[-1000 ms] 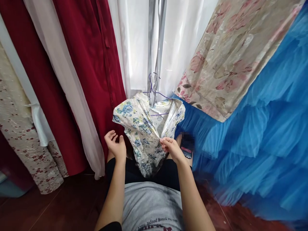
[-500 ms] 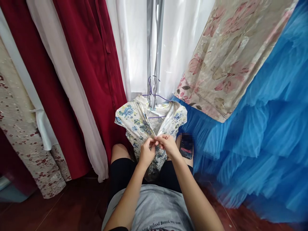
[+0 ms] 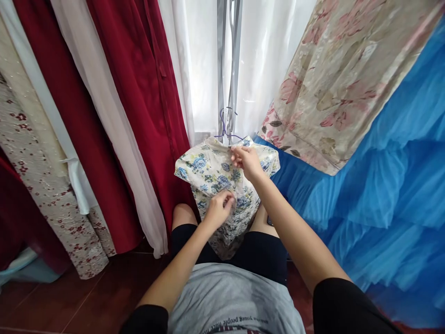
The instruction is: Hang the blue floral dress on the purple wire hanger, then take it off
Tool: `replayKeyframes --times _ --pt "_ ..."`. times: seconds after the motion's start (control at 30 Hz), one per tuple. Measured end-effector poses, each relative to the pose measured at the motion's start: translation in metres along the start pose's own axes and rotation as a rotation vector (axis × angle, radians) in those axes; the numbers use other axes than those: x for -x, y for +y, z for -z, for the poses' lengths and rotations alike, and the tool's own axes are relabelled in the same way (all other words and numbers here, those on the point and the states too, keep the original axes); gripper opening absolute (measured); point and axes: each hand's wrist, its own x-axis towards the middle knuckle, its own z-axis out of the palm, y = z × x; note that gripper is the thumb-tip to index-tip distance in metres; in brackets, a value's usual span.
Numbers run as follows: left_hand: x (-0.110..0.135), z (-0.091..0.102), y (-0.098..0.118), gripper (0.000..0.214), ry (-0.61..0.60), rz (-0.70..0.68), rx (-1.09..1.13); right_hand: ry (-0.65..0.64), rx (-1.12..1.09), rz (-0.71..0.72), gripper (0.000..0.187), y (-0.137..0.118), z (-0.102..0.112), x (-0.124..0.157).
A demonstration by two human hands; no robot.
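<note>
A white blouse with blue and yellow-green flowers (image 3: 224, 178) hangs on a thin purple wire hanger (image 3: 224, 133) in front of me, its lower part between my thighs. My right hand (image 3: 245, 161) pinches the blouse's front edge just below the neckline. Lower down, at mid-front, my left hand (image 3: 219, 206) has its fingers curled together against the cloth, slightly blurred. The front panels lie together between the hands, and the neck opening is partly covered by my right hand.
Dark red dresses (image 3: 139, 93) and a pale sheer one hang at left. White curtain-like cloth (image 3: 203, 69) and grey metal poles (image 3: 221, 55) stand ahead. Right, a pink-flowered garment (image 3: 333, 102) overlaps blue ruffled tulle (image 3: 375, 199). A phone (image 3: 270, 221) rests by my right thigh.
My hands, together at the blouse's mid-front before, have parted. The right moved up to the neckline; the left stayed low. The open front has been drawn together, covering the hanger's lower bar.
</note>
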Motion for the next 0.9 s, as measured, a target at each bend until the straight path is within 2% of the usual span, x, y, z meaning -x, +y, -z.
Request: replayKeyframes --times 0.1,0.13,0.2,0.27,0.33,0.43,0.5,0.57,0.63,0.7,0.77,0.83,0.9 --pt "-0.052 0.038 0.021 0.031 0.213 -0.092 -0.027 -0.049 0.064 0.023 0.022 0.002 0.003 0.014" --pt "-0.07 0.05 0.03 0.032 0.235 -0.142 -0.043 -0.06 0.081 0.046 0.022 0.001 0.004 0.016" --pt "-0.102 0.067 0.045 0.025 0.199 -0.238 -0.143 -0.089 0.116 0.102 0.023 -0.004 0.003 0.016" --pt "-0.124 0.074 0.058 0.019 0.152 -0.308 -0.267 -0.104 0.162 0.15 0.024 -0.004 0.002 0.011" --pt "-0.137 0.076 0.066 0.017 0.158 -0.352 -0.349 -0.052 0.227 0.199 0.023 0.005 0.001 0.005" --pt "-0.151 0.085 0.062 0.016 0.293 -0.346 -0.317 0.039 0.382 0.212 0.021 0.033 -0.001 0.002" --pt "-0.161 0.106 0.044 0.016 0.425 -0.274 -0.225 0.046 0.452 0.174 0.022 0.051 -0.001 0.006" --pt "-0.168 0.135 0.017 0.016 0.559 -0.142 -0.108 0.028 0.455 0.142 0.024 0.062 0.0 0.015" --pt "-0.167 0.162 -0.015 0.016 0.696 0.067 0.059 0.003 0.432 0.132 0.024 0.063 0.0 0.024" --pt "-0.155 0.175 -0.044 0.022 0.815 0.319 0.288 -0.03 0.416 0.133 0.024 0.06 -0.003 0.032" --pt "-0.133 0.167 -0.066 0.029 0.832 0.523 0.445 -0.055 0.391 0.128 0.024 0.058 -0.006 0.039" --pt "-0.105 0.143 -0.079 0.031 0.756 0.63 0.492 -0.056 0.349 0.102 0.022 0.063 -0.006 0.044" --pt "-0.077 0.114 -0.086 0.03 0.632 0.702 0.529 -0.027 0.306 0.059 0.019 0.073 0.002 0.05"
